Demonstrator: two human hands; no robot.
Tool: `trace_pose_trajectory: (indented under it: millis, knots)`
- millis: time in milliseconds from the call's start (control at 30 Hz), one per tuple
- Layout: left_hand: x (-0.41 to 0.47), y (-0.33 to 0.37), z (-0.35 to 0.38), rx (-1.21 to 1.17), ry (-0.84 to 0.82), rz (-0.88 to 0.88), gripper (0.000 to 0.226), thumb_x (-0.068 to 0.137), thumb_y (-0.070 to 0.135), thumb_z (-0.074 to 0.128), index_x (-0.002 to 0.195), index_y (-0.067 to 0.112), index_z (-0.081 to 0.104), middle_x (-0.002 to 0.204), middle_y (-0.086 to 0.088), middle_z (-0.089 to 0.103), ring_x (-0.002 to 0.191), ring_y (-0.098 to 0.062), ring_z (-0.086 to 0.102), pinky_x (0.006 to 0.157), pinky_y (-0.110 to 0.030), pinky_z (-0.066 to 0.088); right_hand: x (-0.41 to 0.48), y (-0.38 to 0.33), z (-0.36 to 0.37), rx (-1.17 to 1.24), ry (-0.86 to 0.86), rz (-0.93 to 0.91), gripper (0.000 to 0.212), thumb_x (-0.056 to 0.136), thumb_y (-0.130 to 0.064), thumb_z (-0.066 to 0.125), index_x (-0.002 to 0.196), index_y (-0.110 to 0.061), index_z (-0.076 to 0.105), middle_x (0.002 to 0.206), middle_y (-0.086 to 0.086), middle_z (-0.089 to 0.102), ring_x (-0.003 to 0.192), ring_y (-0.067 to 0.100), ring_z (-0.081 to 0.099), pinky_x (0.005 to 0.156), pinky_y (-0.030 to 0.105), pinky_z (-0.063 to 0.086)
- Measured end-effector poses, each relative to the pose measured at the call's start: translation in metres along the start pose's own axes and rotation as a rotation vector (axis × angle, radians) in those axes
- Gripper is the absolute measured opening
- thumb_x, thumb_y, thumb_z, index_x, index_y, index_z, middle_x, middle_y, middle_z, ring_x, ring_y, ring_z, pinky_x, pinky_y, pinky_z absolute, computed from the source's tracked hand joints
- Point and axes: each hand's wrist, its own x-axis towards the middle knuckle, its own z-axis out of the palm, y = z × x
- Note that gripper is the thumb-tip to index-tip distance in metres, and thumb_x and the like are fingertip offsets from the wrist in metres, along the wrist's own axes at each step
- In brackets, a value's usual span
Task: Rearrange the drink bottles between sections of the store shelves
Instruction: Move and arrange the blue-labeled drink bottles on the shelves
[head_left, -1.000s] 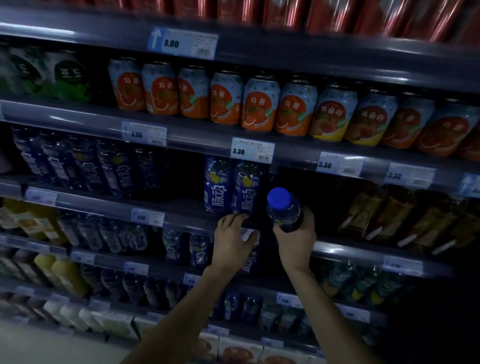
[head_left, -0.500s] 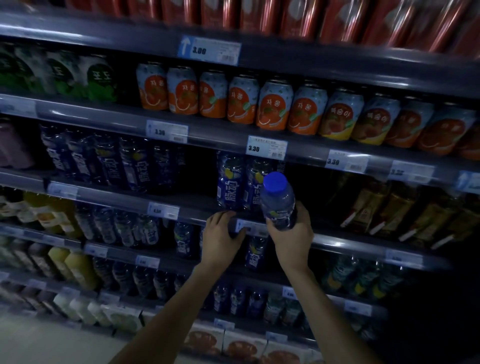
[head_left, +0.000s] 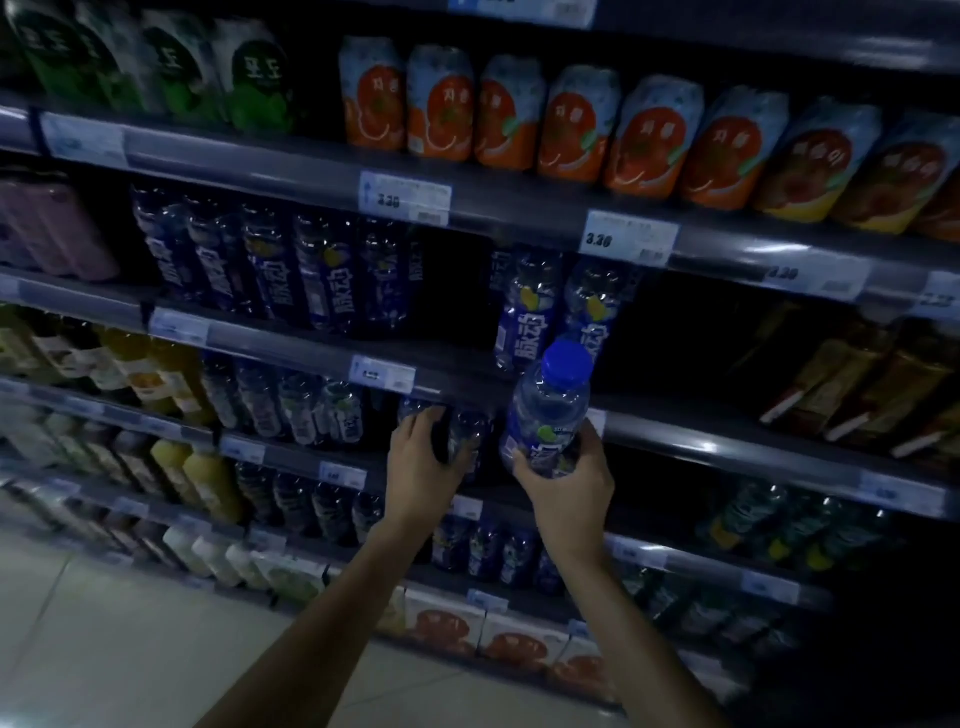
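Observation:
My right hand (head_left: 569, 486) grips a clear drink bottle with a blue cap and blue label (head_left: 550, 410), held upright in front of the shelf edge. Behind it, two matching blue-label bottles (head_left: 524, 312) stand on the third shelf. My left hand (head_left: 423, 457) reaches under that shelf edge and closes around a dark bottle (head_left: 467, 441) on the shelf below. A row of blue-label bottles (head_left: 270, 265) fills the left of the third shelf, with a gap between it and the two bottles.
Orange and peach cans (head_left: 571, 124) line the shelf above, green cans (head_left: 171, 62) to their left. Brown tea bottles (head_left: 852, 384) stand on the right. Yellow juice bottles (head_left: 197, 467) and cartons (head_left: 514, 639) fill lower shelves. Price tags (head_left: 628, 239) hang on shelf edges.
My left hand dropped from the shelf edge to a bottle on the shelf below. The bottle in my right hand has come lower and nearer. The view shifted left.

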Motion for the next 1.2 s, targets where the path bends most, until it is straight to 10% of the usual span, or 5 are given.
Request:
trace_pose_trajectory:
  millis: [233,533,1200]
  knots:
    - [-0.006,-0.059,0.0,-0.002,-0.018,-0.046,0.056,0.088,0.037,0.066,0.136,0.018,0.044,0.127,-0.001,0.047,0.119,-0.019,0.044,0.089,-0.026,0.039,-0.038,0.028,0.037,-0.016,-0.048,0.085,0.065,0.071,-0.028,0.083,0.127,-0.024,0.051,0.116,-0.005,0.062,0.103,0.001,0.056,0.087,0.007,0.043]
    - [0.013,-0.114,0.028,0.0,-0.042,-0.066,0.055,0.089,0.033,0.065,0.137,0.017,0.044,0.133,-0.003,0.046,0.122,-0.02,0.043,0.091,-0.025,0.036,-0.061,0.09,0.072,-0.076,-0.047,0.227,0.068,0.069,-0.032,0.084,0.127,-0.018,0.052,0.117,-0.001,0.064,0.104,0.014,0.062,0.087,0.035,0.054]
    - [0.054,-0.206,0.075,-0.064,0.029,-0.073,0.053,0.09,0.034,0.065,0.137,0.024,0.042,0.139,0.003,0.039,0.112,-0.006,0.04,0.092,-0.029,0.038,-0.029,0.181,0.121,-0.062,0.107,0.301,0.05,0.07,-0.029,0.083,0.109,-0.025,0.052,0.098,-0.005,0.066,0.084,0.005,0.063,0.071,0.011,0.047]
